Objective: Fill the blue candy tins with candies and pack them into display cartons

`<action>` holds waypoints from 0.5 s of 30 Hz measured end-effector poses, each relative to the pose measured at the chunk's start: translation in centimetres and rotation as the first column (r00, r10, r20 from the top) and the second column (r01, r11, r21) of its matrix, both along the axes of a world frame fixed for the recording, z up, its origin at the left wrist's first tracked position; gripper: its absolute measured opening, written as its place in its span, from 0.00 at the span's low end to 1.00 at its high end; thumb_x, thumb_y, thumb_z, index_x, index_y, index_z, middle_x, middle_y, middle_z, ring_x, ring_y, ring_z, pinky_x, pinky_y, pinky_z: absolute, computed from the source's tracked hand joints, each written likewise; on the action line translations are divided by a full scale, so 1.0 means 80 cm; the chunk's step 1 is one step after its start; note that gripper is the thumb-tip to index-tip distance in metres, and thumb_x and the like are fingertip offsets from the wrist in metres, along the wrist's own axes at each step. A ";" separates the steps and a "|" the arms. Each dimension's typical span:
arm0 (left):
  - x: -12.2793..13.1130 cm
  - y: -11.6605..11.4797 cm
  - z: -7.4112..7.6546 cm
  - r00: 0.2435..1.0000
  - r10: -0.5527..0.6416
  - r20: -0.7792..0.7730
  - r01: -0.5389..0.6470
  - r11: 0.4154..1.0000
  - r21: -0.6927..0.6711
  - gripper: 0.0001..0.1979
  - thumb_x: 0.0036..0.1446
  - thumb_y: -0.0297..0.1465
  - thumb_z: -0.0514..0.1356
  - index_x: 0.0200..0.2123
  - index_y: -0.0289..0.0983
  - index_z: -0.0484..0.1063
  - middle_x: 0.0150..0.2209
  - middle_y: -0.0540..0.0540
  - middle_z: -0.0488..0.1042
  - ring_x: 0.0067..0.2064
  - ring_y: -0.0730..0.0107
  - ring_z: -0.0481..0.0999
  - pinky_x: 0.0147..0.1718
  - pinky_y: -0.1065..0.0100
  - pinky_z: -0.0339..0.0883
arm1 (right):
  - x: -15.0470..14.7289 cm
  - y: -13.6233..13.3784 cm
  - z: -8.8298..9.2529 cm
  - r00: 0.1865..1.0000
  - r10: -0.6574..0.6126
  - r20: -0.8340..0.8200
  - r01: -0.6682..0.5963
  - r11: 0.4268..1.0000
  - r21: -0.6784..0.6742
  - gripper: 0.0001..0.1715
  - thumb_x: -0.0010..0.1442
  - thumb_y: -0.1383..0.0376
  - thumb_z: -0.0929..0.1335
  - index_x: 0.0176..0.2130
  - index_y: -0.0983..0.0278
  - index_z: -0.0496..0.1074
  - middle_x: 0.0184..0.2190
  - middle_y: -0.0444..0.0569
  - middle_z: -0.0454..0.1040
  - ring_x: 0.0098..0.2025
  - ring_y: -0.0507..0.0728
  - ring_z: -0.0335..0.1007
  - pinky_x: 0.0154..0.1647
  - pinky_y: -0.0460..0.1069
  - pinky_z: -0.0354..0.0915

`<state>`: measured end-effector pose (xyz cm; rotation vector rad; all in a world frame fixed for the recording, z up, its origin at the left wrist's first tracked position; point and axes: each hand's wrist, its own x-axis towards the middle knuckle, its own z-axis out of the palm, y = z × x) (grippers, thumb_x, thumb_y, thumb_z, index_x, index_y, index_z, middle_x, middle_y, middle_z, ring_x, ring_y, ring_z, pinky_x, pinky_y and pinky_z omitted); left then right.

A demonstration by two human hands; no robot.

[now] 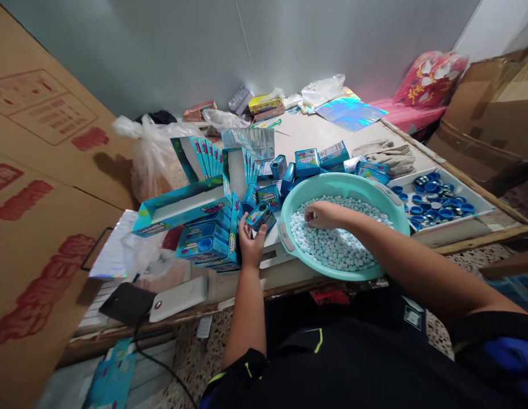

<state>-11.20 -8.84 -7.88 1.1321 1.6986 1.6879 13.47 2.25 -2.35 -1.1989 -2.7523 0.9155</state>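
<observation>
My left hand (252,241) is wrapped round a small blue candy box (261,217), its round dark opening facing up. It is held tilted, just left of a turquoise basin (285,236). The basin is filled with small white and pale blue candies (344,250). Over the candies, inside the basin, my right hand (323,215) has its fingers curled down and pinched together on some of them; the fingertips are partly hidden. Several more blue candy boxes (307,162) lie behind the basin. Blue display cartons (208,238) packed with such boxes stand left of my left hand.
A white tray (472,196) of blue caps sits right of the basin, with grey gloves (387,156) behind it. A white phone-like device (179,298) lies at the front left edge. Large cardboard boxes (46,170) flank the table, and plastic bags (157,153) stand behind.
</observation>
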 end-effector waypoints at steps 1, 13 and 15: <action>0.001 0.000 0.000 1.000 -0.007 -0.012 0.007 1.000 0.002 0.48 0.44 0.56 0.72 0.64 0.41 0.63 0.64 0.36 0.70 0.64 0.57 0.74 0.71 0.52 0.65 | 0.000 -0.001 0.001 1.000 -0.001 0.001 0.001 1.000 0.003 0.10 0.63 0.66 0.72 0.45 0.65 0.80 0.43 0.51 0.80 0.43 0.58 0.74 0.38 0.46 0.62; 0.001 -0.017 -0.011 0.953 0.087 -0.292 -0.076 0.996 0.049 0.30 0.54 0.48 0.69 0.54 0.36 0.72 0.52 0.38 0.79 0.53 0.59 0.81 0.58 0.57 0.75 | 0.008 0.003 0.001 1.000 -0.009 -0.002 0.009 0.999 0.031 0.11 0.63 0.69 0.68 0.44 0.65 0.79 0.44 0.53 0.80 0.42 0.60 0.73 0.38 0.49 0.61; 0.002 -0.017 -0.008 0.937 0.128 -0.325 -0.111 0.991 0.072 0.31 0.54 0.49 0.68 0.54 0.36 0.72 0.50 0.39 0.80 0.52 0.60 0.81 0.57 0.59 0.75 | 0.008 0.003 -0.001 1.000 -0.005 0.013 0.005 1.000 0.012 0.10 0.64 0.68 0.68 0.44 0.65 0.79 0.44 0.53 0.80 0.42 0.60 0.74 0.38 0.49 0.61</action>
